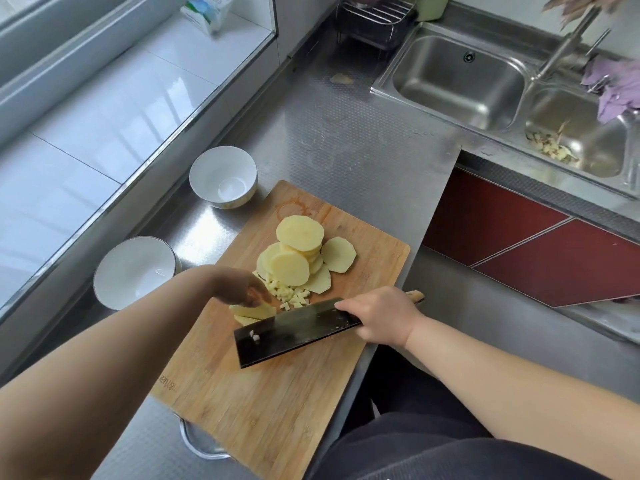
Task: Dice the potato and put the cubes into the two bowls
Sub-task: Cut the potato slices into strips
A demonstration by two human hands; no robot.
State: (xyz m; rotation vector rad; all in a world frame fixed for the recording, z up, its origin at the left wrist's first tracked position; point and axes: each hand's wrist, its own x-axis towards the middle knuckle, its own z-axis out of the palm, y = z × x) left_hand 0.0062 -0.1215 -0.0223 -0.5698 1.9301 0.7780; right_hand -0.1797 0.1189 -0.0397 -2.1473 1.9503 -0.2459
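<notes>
Round potato slices (299, 252) lie piled on a wooden cutting board (277, 393), with a small heap of potato cubes (292, 296) just in front of them. My left hand (239, 284) holds down a few stacked slices (254, 311) with curled fingertips. My right hand (379, 318) grips the handle of a dark cleaver (294, 332), whose blade is tilted above the board right of those slices, a few cubes stuck to it. Two white bowls stand left of the board, one far (223, 176) and one near (133, 270); both hold nothing.
The board lies on a steel counter (346, 133) whose edge drops off at the right. A double sink (460, 81) with peelings, a tap and a purple cloth (614, 88) is at the back right. A dish rack (377, 19) stands at the back. A metal rim (201, 445) shows under the board's near edge.
</notes>
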